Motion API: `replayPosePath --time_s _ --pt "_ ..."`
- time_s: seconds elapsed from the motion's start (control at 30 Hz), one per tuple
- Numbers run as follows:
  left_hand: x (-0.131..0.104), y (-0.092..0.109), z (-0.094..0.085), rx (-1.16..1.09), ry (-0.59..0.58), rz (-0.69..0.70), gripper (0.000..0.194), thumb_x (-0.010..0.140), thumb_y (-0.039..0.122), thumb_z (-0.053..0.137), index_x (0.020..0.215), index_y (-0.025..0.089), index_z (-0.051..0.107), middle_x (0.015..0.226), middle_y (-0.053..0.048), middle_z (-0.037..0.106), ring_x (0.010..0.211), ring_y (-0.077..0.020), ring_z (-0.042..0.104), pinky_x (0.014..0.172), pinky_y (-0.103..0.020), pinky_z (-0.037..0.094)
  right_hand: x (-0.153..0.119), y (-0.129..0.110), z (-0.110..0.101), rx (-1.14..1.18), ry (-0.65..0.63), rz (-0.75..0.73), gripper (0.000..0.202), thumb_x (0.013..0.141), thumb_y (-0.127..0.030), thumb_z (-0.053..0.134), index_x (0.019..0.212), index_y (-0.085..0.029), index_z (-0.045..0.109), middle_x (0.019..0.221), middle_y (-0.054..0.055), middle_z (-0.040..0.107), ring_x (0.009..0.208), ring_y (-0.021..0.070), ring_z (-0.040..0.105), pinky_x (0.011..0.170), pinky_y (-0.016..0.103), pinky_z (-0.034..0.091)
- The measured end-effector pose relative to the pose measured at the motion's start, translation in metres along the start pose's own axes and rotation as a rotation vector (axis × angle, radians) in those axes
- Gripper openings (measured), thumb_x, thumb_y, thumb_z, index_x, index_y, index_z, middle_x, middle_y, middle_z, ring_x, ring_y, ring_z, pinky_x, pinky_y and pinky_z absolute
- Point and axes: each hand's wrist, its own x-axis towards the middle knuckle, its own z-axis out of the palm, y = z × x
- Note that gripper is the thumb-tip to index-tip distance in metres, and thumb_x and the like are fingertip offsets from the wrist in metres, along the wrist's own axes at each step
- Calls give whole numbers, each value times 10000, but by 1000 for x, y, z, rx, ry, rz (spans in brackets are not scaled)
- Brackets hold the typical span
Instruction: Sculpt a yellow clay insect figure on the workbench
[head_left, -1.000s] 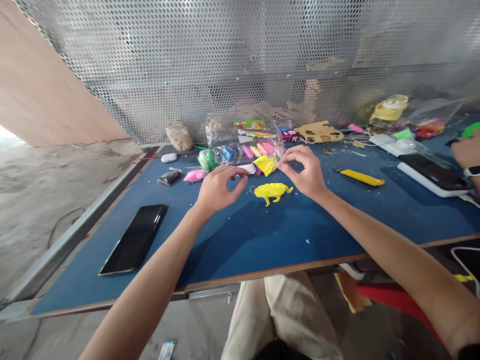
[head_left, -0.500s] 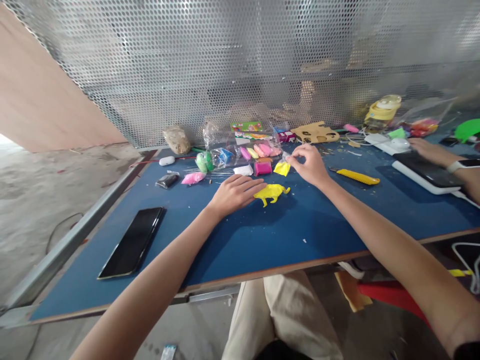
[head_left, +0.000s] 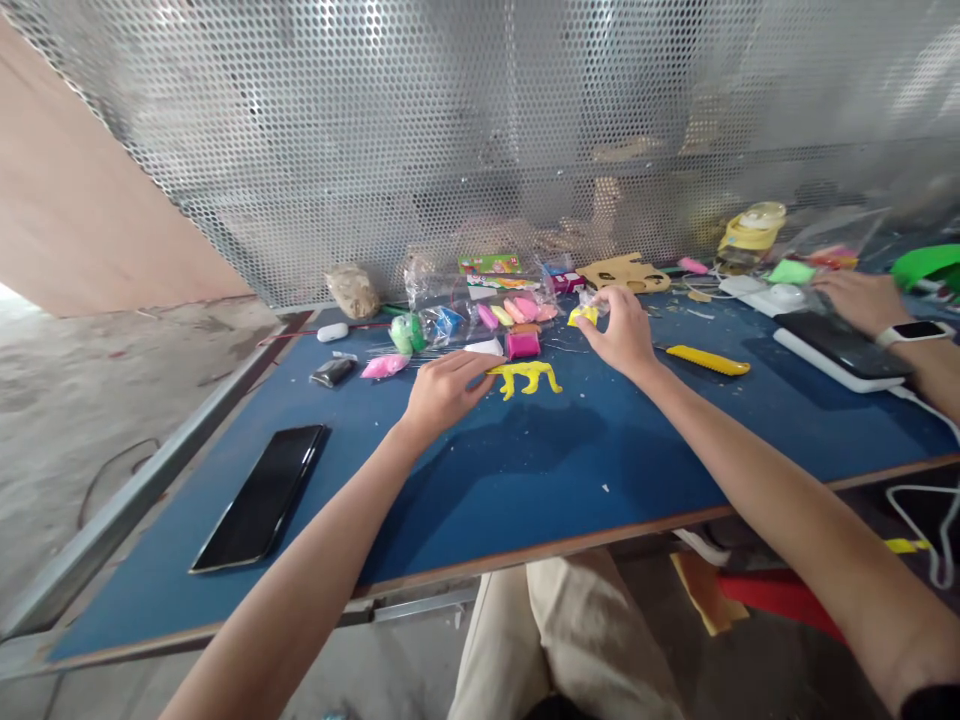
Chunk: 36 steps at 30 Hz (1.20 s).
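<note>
My left hand (head_left: 444, 395) pinches the left end of a yellow clay animal figure (head_left: 531, 376), which has a long body, legs and a curled end at the right. The fingertips hide its left end. My right hand (head_left: 624, 332) is closed on a small clear packet of yellow clay (head_left: 583, 316), gripped between thumb and fingers. Between the hands, just behind the figure, lie a magenta clay block (head_left: 523, 345) and a white clay packet (head_left: 484, 347). A yellow utility knife (head_left: 708, 360) lies to the right of my right hand.
On the blue table (head_left: 480, 500) lie a black phone (head_left: 261, 497), pink clay (head_left: 385, 366), a black packet (head_left: 333, 370) and green clay (head_left: 407, 333). Perforated metal (head_left: 375, 130) stands behind. At the right, a co-worker's hand (head_left: 862, 302) is near a power bank (head_left: 840, 358) and a bottle (head_left: 752, 236).
My left hand now pinches the figure, which is turned and slightly raised, its legs more plainly seen. My right hand has lifted the yellow clay packet. The co-worker's hand has shifted toward the green piece.
</note>
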Motion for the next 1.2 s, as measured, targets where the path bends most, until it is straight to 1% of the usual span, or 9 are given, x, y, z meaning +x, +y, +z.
replayPosePath --time_s 0.13,0.3,0.4,0.5,0.57,0.67,0.97,1.07,1.2 --pt "2 0 -9 -14 44 -47 238 991 216 583 1169 223 741 1119 -50 792 1027 -187 751 924 -330 593 0 -4 0 56 -47 -49 134 850 -366 679 864 -237 645 1094 97 686 1050 308 627 958 484 492" --pt "4 0 -15 4 61 -64 238 985 216 588 1167 207 742 1105 -63 793 1006 -191 755 911 -332 598 -3 -22 -10 225 51 -116 149 916 -375 617 902 -229 650 1005 76 694 866 236 628 885 422 521" --pt "4 -1 -14 2 20 -95 239 983 227 587 1164 217 744 1100 -61 792 992 -193 755 897 -333 599 -9 -42 -17 350 -134 -304 229 925 -425 644 1064 -245 676 1077 62 720 884 221 657 887 398 522" --pt "3 -2 -12 -14 6 -110 240 993 234 576 1167 220 741 1106 -61 790 995 -190 753 895 -325 596 -18 -55 -12 285 -340 -475 449 882 -458 733 1279 -264 651 1213 71 733 1009 255 689 968 443 495" --pt "3 -3 -11 -31 -8 -91 237 1004 244 571 1173 217 736 1107 -63 789 996 -187 752 889 -318 595 -22 -57 -3 250 -392 -517 397 930 -417 695 1297 -265 666 1216 74 748 1081 267 689 969 449 496" --pt "4 -5 -10 -70 -56 -26 232 1013 294 594 1175 199 730 1097 -75 788 999 -191 749 890 -320 598 -23 -54 8 234 -398 -538 261 993 -326 612 1213 -259 734 1089 67 789 1028 261 715 925 445 511" --pt "5 -8 -8 -127 -98 -8 222 1009 328 609 1151 221 743 1129 -76 783 1074 -211 728 962 -372 595 -23 -55 5 322 -353 -410 263 998 -315 581 1181 -285 768 1073 54 800 982 244 735 908 439 555" --pt "4 -7 -8 -146 -57 -90 303 967 376 674 1228 228 712 1186 -83 764 1111 -222 720 996 -390 595 -25 -59 4 420 -364 -294 247 972 -330 608 1140 -305 788 1093 36 802 989 254 751 919 452 580" --pt "2 -10 -6 -306 -48 -272 344 926 429 713 1180 199 732 1140 -90 774 971 -200 757 857 -336 653 -25 -60 6 625 -449 -28 205 903 -374 697 1059 -295 805 1046 21 812 967 275 774 923 467 617"
